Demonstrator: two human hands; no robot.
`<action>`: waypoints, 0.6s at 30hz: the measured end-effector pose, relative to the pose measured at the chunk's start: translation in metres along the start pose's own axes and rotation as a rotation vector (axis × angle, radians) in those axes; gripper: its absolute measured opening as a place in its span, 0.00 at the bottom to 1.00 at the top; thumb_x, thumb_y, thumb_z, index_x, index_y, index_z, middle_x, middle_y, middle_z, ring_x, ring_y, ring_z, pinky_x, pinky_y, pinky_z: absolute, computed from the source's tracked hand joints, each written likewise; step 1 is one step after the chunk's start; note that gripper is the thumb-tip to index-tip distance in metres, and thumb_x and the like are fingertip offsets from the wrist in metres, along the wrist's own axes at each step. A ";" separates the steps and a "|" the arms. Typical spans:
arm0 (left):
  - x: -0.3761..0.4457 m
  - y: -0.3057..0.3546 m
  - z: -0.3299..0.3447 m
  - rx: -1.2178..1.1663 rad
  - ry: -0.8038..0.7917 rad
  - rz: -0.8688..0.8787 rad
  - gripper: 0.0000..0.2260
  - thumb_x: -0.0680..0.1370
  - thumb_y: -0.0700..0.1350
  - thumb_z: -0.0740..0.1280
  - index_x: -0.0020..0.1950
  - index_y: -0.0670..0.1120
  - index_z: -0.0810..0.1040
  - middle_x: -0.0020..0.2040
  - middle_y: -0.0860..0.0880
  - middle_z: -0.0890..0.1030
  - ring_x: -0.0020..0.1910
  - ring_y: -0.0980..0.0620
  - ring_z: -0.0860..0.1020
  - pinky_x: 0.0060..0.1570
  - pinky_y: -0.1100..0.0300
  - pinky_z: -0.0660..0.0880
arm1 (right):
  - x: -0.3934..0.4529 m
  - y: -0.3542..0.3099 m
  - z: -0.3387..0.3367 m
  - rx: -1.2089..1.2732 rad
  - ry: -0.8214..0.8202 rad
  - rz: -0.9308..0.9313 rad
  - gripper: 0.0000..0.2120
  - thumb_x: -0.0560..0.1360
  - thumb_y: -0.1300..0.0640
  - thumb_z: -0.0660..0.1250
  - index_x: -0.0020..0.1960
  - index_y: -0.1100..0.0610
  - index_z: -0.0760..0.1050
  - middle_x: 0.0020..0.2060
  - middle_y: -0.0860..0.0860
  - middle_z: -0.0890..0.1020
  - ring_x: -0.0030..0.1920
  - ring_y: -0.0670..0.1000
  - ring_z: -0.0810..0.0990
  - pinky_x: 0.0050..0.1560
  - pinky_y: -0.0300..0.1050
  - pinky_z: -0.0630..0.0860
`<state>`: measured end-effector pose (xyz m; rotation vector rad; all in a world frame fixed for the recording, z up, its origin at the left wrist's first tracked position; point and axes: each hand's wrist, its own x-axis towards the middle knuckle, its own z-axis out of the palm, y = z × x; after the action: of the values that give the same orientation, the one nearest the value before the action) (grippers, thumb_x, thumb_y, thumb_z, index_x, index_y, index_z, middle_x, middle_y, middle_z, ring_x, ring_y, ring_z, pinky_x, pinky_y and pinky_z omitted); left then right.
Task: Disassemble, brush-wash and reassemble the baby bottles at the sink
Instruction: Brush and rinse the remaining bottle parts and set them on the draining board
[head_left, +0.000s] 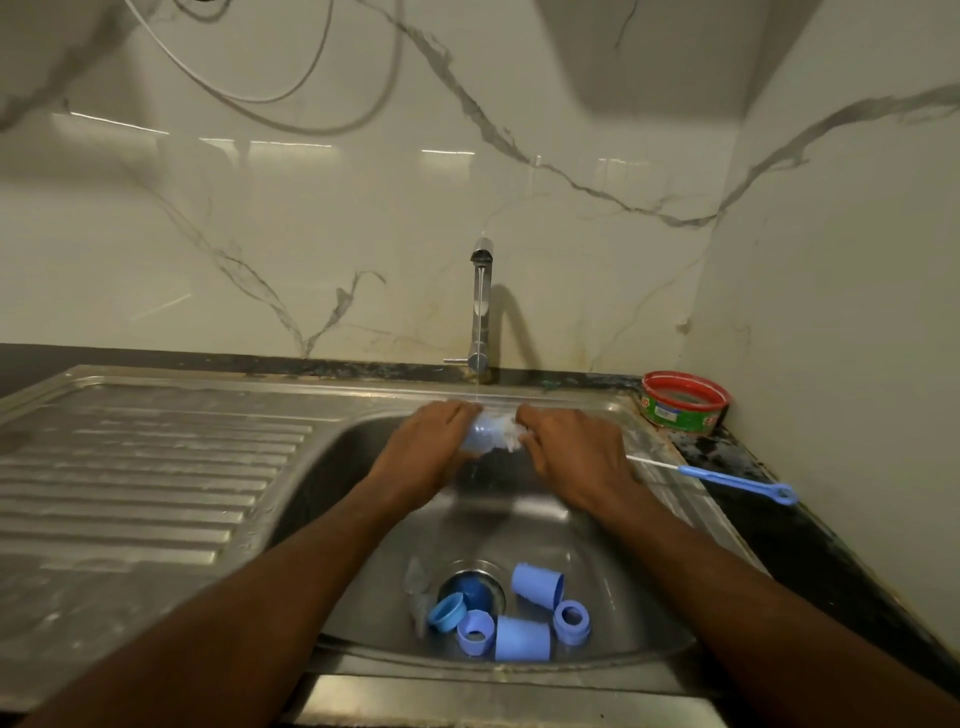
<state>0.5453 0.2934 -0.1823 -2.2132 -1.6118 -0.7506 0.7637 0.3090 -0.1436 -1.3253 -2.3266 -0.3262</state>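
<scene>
My left hand (434, 441) grips a clear bluish baby bottle (485, 434) held sideways over the steel sink (613, 582), under a thin stream of water from the tap (480, 306). My right hand (566, 447) pinches a white soapy wad (511, 434) at the bottle's mouth. On the sink floor near the drain lie blue caps (537, 584), blue screw rings (571, 621) and a clear teat (418, 587).
A thin blue-handled brush (727, 479) lies on the sink's right rim and dark counter. A red-rimmed green tub (683, 402) stands in the back right corner. The ribbed draining board (145, 478) stretches to the left. Marble-look walls close off the back and right.
</scene>
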 end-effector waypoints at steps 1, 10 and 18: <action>0.000 0.004 0.000 0.030 -0.010 0.069 0.31 0.78 0.56 0.70 0.77 0.47 0.65 0.73 0.43 0.72 0.70 0.45 0.72 0.71 0.48 0.69 | 0.000 0.000 0.002 0.006 -0.019 0.007 0.12 0.79 0.44 0.64 0.61 0.41 0.69 0.49 0.48 0.84 0.47 0.54 0.83 0.47 0.54 0.80; 0.006 -0.001 -0.005 -0.059 -0.022 -0.066 0.32 0.78 0.52 0.73 0.78 0.47 0.65 0.75 0.42 0.70 0.72 0.42 0.70 0.73 0.47 0.64 | 0.000 0.002 -0.008 0.058 0.030 -0.044 0.08 0.81 0.44 0.59 0.59 0.42 0.72 0.49 0.46 0.83 0.48 0.52 0.82 0.46 0.53 0.80; 0.008 -0.012 -0.022 -0.098 0.099 -0.085 0.25 0.76 0.50 0.74 0.71 0.50 0.72 0.68 0.48 0.76 0.64 0.49 0.74 0.63 0.54 0.72 | -0.002 0.014 -0.022 0.027 0.069 -0.042 0.12 0.78 0.40 0.62 0.60 0.41 0.73 0.47 0.45 0.84 0.46 0.51 0.81 0.45 0.51 0.79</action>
<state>0.5304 0.2918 -0.1605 -2.1469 -1.6628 -0.9660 0.7819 0.3053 -0.1253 -1.2346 -2.2958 -0.3468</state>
